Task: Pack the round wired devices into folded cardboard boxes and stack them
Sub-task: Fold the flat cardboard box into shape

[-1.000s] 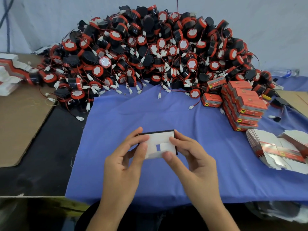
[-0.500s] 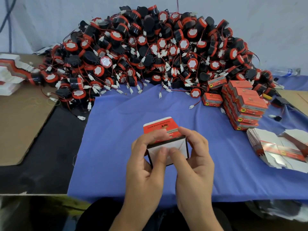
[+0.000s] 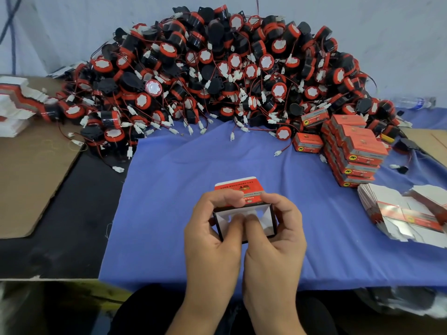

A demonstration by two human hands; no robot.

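Both hands hold one small cardboard box (image 3: pixel 242 189) over the blue cloth (image 3: pixel 242 155), red printed lid flap standing up, white inside facing me. My left hand (image 3: pixel 212 235) grips its left side and my right hand (image 3: pixel 273 240) its right side; both thumbs press the inner flaps. A big heap of round black-and-red wired devices (image 3: pixel 217 68) with white plugs fills the back of the table. Closed red boxes (image 3: pixel 353 151) are stacked at the right.
A pile of flat unfolded box blanks (image 3: pixel 406 216) lies at the right front. More flat blanks (image 3: pixel 14 105) sit at the far left on a brown cardboard sheet (image 3: pixel 31 175). Two loose red boxes (image 3: pixel 307 141) lie by the stack. A plastic bottle (image 3: pixel 413 102) lies at the back right.
The flat blank has been opened into a box shape and turned so its red lid flap stands up. Both hands came closer to me, thumbs now pushing into the open end.
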